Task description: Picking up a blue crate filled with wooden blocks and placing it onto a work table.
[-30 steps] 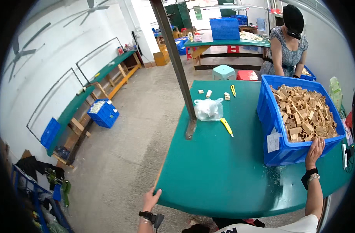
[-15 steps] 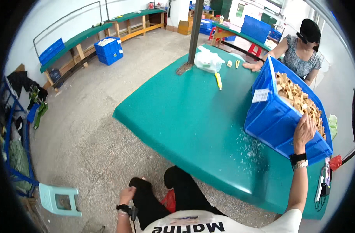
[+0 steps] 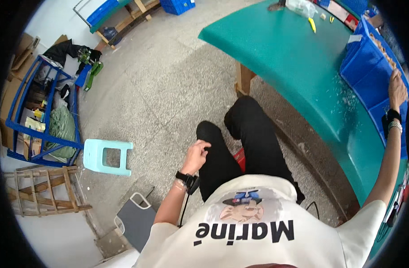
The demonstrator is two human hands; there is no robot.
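My right hand (image 3: 397,88) rests on the near rim of a blue plastic crate (image 3: 370,67) filled with small wooden blocks, which stands on the green table (image 3: 294,58). My left hand (image 3: 196,154) hangs loosely curled beside my left thigh, holding nothing, with a watch on its wrist. I am seated, with my legs in black trousers stretched toward the table's wooden leg (image 3: 244,79).
A pale blue plastic stool (image 3: 107,156) stands on the grey floor to my left. Beyond it are a blue metal rack (image 3: 39,111) with clutter and a wooden frame (image 3: 43,190). A clear bag (image 3: 300,6) and yellow tool (image 3: 312,24) lie far on the table.
The view has tilted further down and toward me. My left hand has come up to my thigh. My right hand stays on the crate's rim.
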